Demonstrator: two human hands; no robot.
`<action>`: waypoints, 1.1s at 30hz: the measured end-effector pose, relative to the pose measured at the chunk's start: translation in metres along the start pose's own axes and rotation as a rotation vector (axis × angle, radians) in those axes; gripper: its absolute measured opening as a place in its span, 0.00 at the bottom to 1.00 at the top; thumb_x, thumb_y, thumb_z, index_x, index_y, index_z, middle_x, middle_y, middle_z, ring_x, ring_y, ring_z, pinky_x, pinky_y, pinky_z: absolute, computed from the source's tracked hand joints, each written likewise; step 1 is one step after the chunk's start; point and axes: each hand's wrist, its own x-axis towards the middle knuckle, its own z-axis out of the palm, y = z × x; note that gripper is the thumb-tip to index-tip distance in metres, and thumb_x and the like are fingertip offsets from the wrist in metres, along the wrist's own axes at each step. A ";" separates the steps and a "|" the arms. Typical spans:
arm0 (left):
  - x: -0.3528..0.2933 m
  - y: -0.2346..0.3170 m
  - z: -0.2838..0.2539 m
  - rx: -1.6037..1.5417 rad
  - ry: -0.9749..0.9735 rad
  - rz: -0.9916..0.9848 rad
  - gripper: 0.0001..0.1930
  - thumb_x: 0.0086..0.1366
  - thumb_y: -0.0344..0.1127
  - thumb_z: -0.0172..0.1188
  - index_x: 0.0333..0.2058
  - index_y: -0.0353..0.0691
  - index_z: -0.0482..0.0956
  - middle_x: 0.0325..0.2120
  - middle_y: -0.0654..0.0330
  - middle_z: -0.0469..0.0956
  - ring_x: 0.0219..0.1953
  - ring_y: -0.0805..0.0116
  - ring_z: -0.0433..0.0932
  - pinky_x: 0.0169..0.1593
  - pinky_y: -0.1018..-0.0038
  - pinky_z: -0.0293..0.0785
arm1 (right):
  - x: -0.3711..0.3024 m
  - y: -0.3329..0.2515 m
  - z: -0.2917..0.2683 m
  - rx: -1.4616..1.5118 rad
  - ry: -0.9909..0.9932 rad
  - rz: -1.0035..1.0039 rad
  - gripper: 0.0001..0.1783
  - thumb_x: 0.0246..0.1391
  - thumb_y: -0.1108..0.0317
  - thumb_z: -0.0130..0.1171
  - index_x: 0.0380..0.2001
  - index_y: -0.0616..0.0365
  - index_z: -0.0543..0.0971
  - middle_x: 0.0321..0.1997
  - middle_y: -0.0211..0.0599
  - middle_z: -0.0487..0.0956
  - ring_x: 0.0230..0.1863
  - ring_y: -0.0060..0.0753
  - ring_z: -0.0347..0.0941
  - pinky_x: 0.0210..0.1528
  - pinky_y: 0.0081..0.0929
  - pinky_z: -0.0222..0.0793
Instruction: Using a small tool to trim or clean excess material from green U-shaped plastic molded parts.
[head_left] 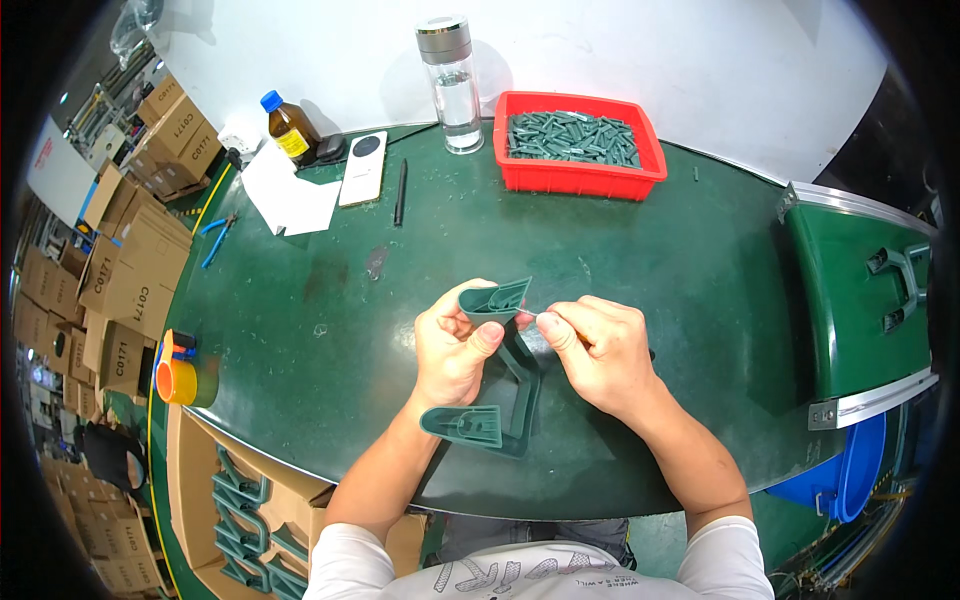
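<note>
My left hand [450, 358] is closed around the upper end of a dark green plastic bracket [524, 385], its thumb against the hollow, boat-shaped end. The bracket's bent bar runs down to a second hollow end near my left wrist. My right hand [606, 358] is closed, thumb and index finger pinching a thin metal tool [529, 312]. The tool's thin shaft meets the right side of the bracket's upper end. My palm hides the rest of the tool, and whether its tip is inside the bracket cannot be made out.
On the green table [300, 340] stand a red bin [583, 182] of small green pieces, a glass bottle [459, 100], a brown bottle [290, 128], a phone [362, 170], a pen [401, 192] and blue cutters [217, 240]. A conveyor [850, 300] borders the right; a carton [190, 480] of brackets stands lower left.
</note>
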 end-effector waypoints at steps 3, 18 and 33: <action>-0.001 -0.002 -0.001 0.004 0.007 0.007 0.24 0.50 0.41 0.71 0.40 0.31 0.74 0.35 0.54 0.78 0.38 0.66 0.77 0.46 0.70 0.72 | 0.000 0.001 0.001 -0.032 0.029 -0.022 0.10 0.52 0.68 0.59 0.23 0.63 0.78 0.13 0.36 0.68 0.14 0.33 0.64 0.19 0.28 0.59; -0.003 -0.001 0.004 0.039 -0.020 0.011 0.23 0.51 0.42 0.71 0.38 0.30 0.75 0.32 0.54 0.77 0.35 0.64 0.76 0.44 0.69 0.71 | 0.003 0.009 -0.001 -0.114 0.118 0.005 0.11 0.52 0.66 0.59 0.19 0.59 0.76 0.11 0.35 0.66 0.14 0.34 0.64 0.18 0.30 0.58; -0.006 0.000 0.001 0.084 -0.105 0.004 0.25 0.49 0.43 0.72 0.39 0.30 0.74 0.32 0.52 0.78 0.34 0.62 0.79 0.41 0.68 0.74 | 0.004 0.028 0.004 -0.188 0.196 0.097 0.15 0.53 0.63 0.57 0.17 0.60 0.74 0.13 0.38 0.70 0.17 0.41 0.67 0.20 0.34 0.62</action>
